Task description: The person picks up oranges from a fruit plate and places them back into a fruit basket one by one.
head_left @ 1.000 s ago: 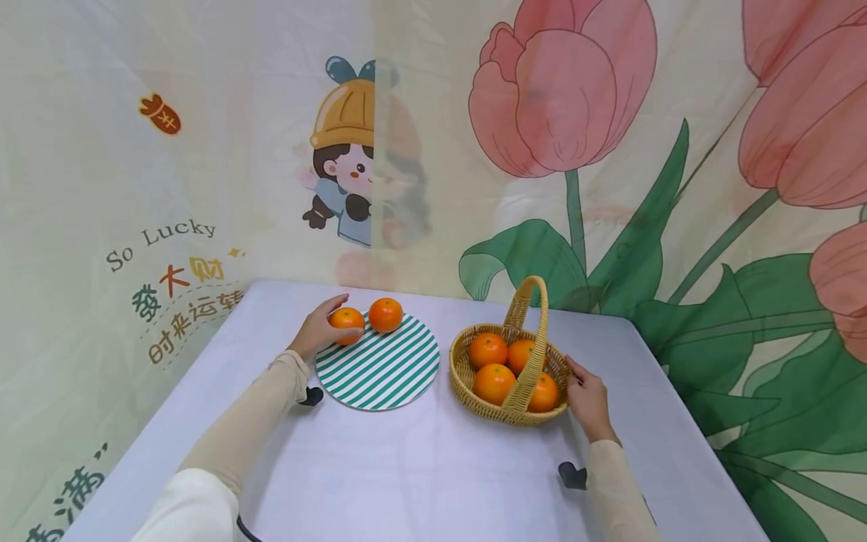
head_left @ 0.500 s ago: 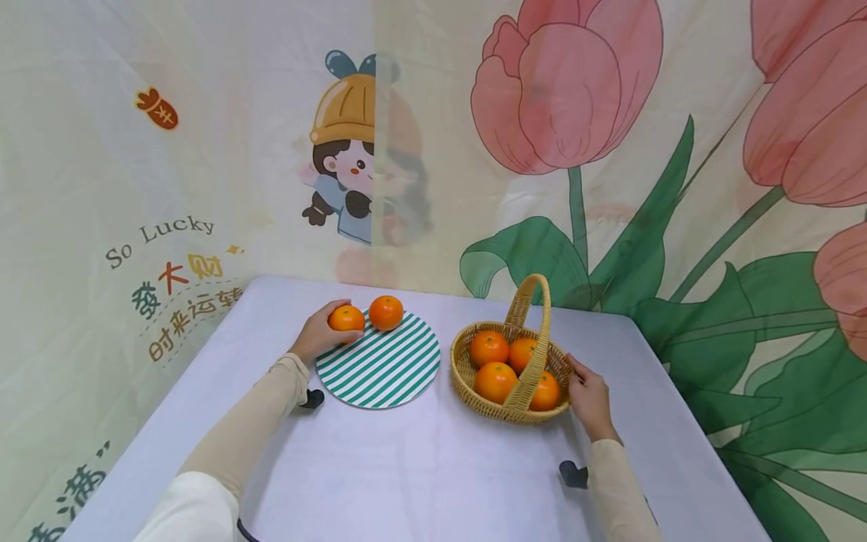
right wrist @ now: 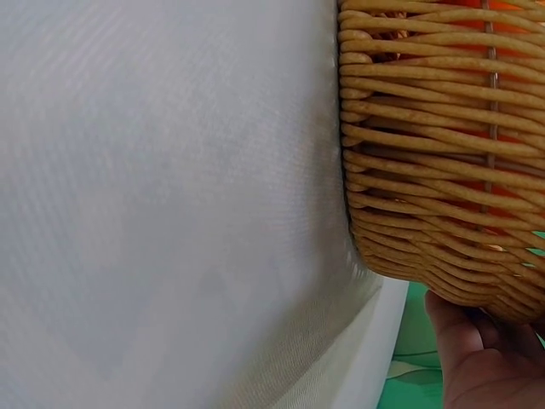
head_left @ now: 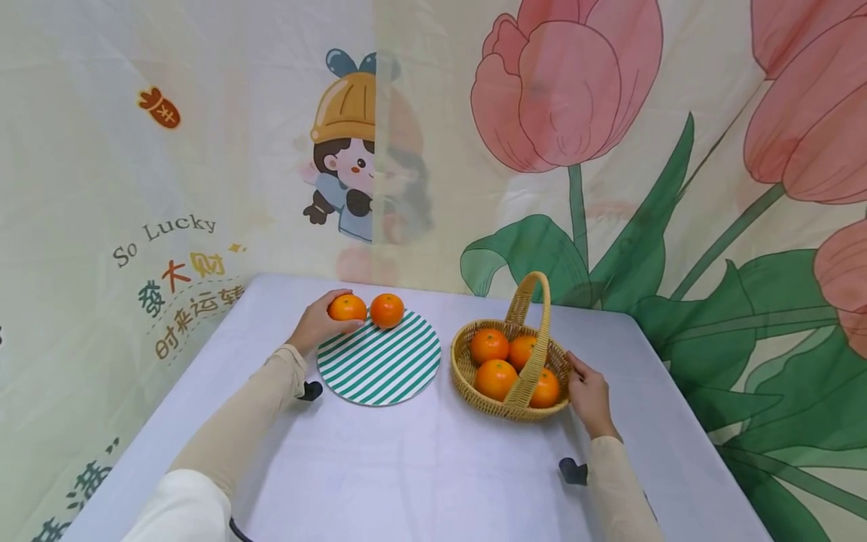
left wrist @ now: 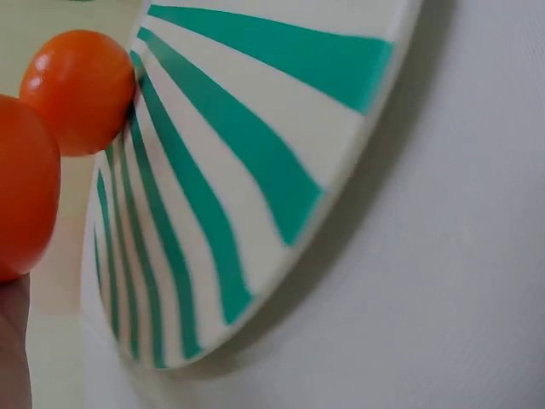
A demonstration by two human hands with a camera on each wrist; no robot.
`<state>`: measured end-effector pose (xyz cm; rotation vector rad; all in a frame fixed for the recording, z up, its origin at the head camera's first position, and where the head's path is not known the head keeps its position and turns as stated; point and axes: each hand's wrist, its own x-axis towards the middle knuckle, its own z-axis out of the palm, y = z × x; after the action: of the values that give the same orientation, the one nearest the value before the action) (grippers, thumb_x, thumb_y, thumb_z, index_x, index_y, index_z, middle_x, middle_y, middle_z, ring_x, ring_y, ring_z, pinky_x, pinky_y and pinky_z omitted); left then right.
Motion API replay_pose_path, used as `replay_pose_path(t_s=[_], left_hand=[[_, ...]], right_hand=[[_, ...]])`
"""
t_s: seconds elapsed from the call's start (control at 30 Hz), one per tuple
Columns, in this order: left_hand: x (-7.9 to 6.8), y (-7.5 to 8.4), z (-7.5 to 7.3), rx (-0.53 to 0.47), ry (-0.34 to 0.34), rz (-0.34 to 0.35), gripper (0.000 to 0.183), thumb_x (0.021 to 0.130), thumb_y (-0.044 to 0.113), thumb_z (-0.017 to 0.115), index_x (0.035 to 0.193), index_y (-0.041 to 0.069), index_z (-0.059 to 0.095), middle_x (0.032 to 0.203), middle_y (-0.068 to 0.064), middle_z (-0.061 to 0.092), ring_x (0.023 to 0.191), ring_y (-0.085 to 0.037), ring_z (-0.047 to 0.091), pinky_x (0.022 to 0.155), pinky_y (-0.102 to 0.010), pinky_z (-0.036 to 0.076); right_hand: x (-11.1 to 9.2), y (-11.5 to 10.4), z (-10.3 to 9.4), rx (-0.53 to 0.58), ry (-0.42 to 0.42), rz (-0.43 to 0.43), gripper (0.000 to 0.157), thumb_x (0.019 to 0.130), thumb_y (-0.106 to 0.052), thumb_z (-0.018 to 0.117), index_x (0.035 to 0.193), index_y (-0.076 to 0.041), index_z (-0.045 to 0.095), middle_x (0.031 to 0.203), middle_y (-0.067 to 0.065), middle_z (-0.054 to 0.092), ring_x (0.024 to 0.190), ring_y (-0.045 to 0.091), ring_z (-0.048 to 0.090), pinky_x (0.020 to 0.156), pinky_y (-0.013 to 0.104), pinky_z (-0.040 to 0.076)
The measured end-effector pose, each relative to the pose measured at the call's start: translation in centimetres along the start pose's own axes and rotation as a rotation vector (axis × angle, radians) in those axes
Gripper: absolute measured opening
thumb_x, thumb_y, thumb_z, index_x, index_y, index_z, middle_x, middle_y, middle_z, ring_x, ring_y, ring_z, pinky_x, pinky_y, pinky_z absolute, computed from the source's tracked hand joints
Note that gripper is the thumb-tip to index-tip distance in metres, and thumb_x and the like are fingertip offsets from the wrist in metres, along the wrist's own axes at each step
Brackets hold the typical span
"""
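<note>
My left hand (head_left: 320, 322) grips an orange (head_left: 348, 307) just above the far left edge of a round plate (head_left: 379, 376) with green and white stripes. Beside it, a second orange (head_left: 387, 311) sits at the plate's far edge. In the left wrist view the held orange (left wrist: 24, 192) partly covers the view of the other orange (left wrist: 81, 92). On the right, my right hand (head_left: 589, 395) pinches the rim of a wicker basket (head_left: 467, 388) that holds several oranges (head_left: 497, 379). Thumb and fingers meet the basket's weave (right wrist: 443, 179) in the right wrist view.
A white cloth (head_left: 406, 474) covers the table. Behind it hangs a printed curtain (head_left: 433, 150) with tulips and a cartoon figure. Dark straps (head_left: 573, 472) show near both wrists. The basket's tall handle (head_left: 542, 324) arches over its oranges.
My left hand has closed on the left orange and lifted it slightly up from the plate. The right hand stays at the basket's rim, and the basket has not moved.
</note>
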<state>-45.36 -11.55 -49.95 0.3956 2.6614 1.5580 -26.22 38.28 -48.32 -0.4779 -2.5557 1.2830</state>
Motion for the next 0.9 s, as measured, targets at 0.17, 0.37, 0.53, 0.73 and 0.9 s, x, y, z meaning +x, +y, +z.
replay_pose_path(t_s=[0.17, 0.37, 0.53, 0.73, 0.9], left_hand=[[-0.1, 2.3, -0.5, 0.018, -0.022, 0.065, 0.082, 0.077, 0.042, 0.082, 0.146, 0.022, 0.042, 0.142, -0.007, 0.047, 0.120, -0.033, 0.047, 0.103, -0.054, 0.040], [-0.1, 5.1, 0.4, -0.058, -0.053, 0.144, 0.077, 0.077, 0.041, 0.083, 0.142, 0.024, 0.047, 0.136, -0.003, 0.051, 0.116, -0.029, 0.050, 0.101, -0.049, 0.043], [0.5, 7.4, 2.7, -0.076, -0.087, 0.232, 0.075, 0.074, 0.044, 0.084, 0.139, 0.027, 0.051, 0.133, 0.001, 0.054, 0.113, -0.027, 0.053, 0.098, -0.048, 0.045], [0.6, 10.8, 6.2, -0.093, -0.109, 0.282, 0.073, 0.073, 0.045, 0.085, 0.137, 0.031, 0.053, 0.131, 0.004, 0.055, 0.108, -0.025, 0.055, 0.092, -0.044, 0.049], [0.3, 12.9, 8.9, -0.132, -0.135, 0.290, 0.069, 0.074, 0.042, 0.085, 0.135, 0.033, 0.054, 0.126, 0.007, 0.057, 0.103, -0.021, 0.058, 0.087, -0.040, 0.051]], right_hand=[[0.1, -0.1, 0.0, 0.002, -0.008, -0.006, 0.048, 0.101, -0.009, 0.035, 0.148, -0.012, 0.041, 0.151, 0.013, 0.038, 0.126, 0.026, 0.043, 0.075, 0.030, 0.042], [0.0, 0.1, -0.2, 0.007, 0.011, -0.012, 0.048, 0.100, -0.008, 0.036, 0.148, -0.011, 0.042, 0.150, 0.013, 0.039, 0.126, 0.025, 0.042, 0.087, 0.037, 0.039], [-0.1, 0.3, -0.2, 0.007, 0.008, -0.007, 0.048, 0.100, -0.008, 0.035, 0.148, -0.012, 0.041, 0.151, 0.013, 0.038, 0.128, 0.026, 0.041, 0.087, 0.037, 0.039], [-0.1, 0.4, -0.1, 0.017, 0.016, -0.008, 0.048, 0.100, -0.008, 0.035, 0.148, -0.011, 0.042, 0.150, 0.012, 0.039, 0.128, 0.025, 0.041, 0.088, 0.038, 0.040], [-0.1, 0.3, -0.1, 0.020, 0.009, -0.006, 0.048, 0.101, -0.008, 0.035, 0.148, -0.010, 0.041, 0.151, 0.013, 0.038, 0.130, 0.026, 0.040, 0.086, 0.037, 0.041]])
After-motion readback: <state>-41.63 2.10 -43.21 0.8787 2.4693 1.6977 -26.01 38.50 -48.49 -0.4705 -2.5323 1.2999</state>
